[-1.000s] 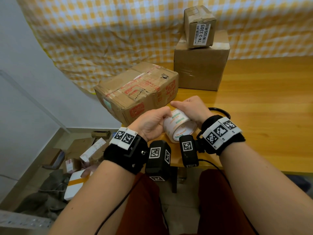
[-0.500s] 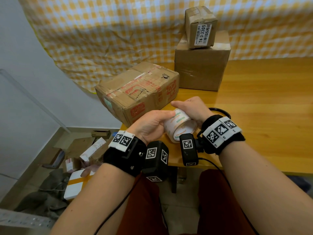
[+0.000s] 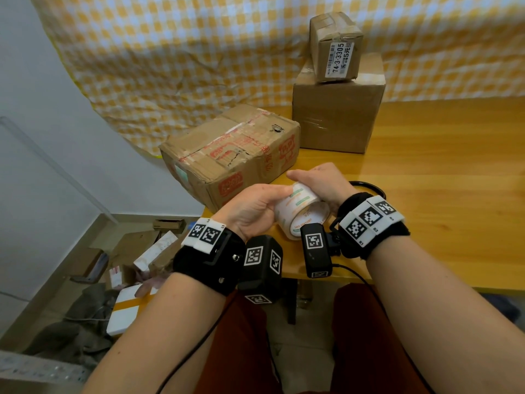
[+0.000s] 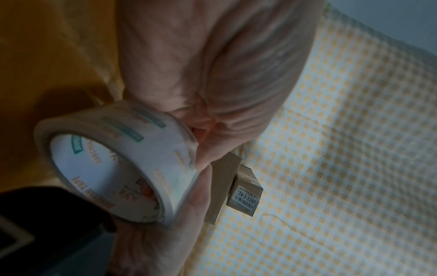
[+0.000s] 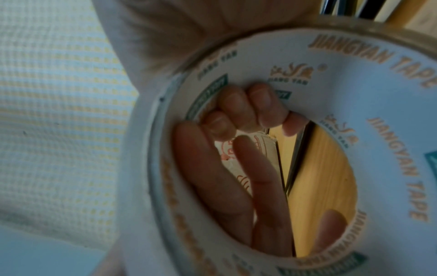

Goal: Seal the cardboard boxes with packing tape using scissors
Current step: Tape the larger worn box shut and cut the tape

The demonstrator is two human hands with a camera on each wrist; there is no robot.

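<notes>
Over the table's near edge I hold a white roll of packing tape (image 3: 301, 211) between both hands. My left hand (image 3: 272, 200) grips its left side with the thumb lying on the outer band. My right hand (image 3: 315, 180) curls over the top and far side. In the left wrist view the tape roll (image 4: 113, 164) lies against my palm. The roll's printed core (image 5: 354, 93) fills the right wrist view, with fingers (image 5: 212, 168) and a scissors blade (image 5: 298, 158) seen through the hole. The scissors' black handle loop (image 3: 369, 186) shows behind my right wrist. A worn cardboard box (image 3: 235, 155) sits just beyond my hands.
A plain cardboard box (image 3: 338, 115) stands at the back with a small labelled box (image 3: 335, 46) on top. A checked cloth (image 3: 184, 66) hangs behind. The wooden table (image 3: 454, 180) stretches to the right. Clutter lies on the floor (image 3: 127, 265) at the left.
Both hands keep hold of the tape roll in the same spot. My left thumb has shifted slightly along the roll's outer band.
</notes>
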